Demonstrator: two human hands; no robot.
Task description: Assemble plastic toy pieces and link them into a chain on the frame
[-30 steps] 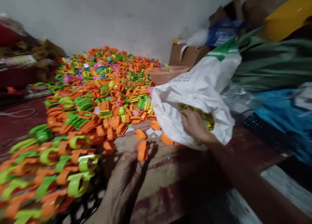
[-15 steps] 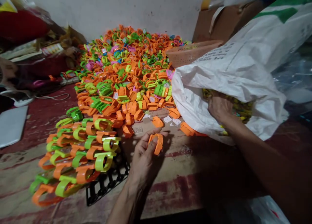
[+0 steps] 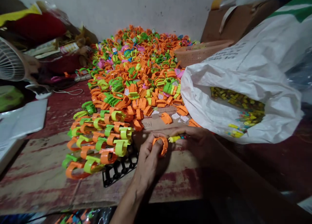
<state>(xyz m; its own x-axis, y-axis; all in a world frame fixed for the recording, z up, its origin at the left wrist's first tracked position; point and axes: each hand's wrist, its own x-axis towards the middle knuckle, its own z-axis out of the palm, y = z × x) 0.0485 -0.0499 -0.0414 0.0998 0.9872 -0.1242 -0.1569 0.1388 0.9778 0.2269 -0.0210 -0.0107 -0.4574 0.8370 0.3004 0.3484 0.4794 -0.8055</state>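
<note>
My left hand [image 3: 148, 154] holds a small orange plastic band [image 3: 161, 145] curled into a ring, low in the middle of the view. My right hand [image 3: 195, 141] is just to its right, fingers closed on a small yellow piece [image 3: 175, 138] whose tip points at the orange band. Behind my right hand a white woven sack [image 3: 243, 74] lies open, showing several small yellow pieces [image 3: 234, 98] inside. In front of my left hand, rows of orange and green bands [image 3: 102, 139] are stacked on a black grid tray [image 3: 117, 172].
A large heap of orange, green and pink bands [image 3: 136, 61] covers the floor up to the white wall. A pink basket [image 3: 200, 50] and cardboard box [image 3: 231, 22] stand behind the sack. A fan [image 3: 11, 63] and papers [image 3: 21, 118] are at the left.
My right hand has come out of the sack with a yellow piece and moved left to meet the orange band. The left hand kept the band and the view shifted left.
</note>
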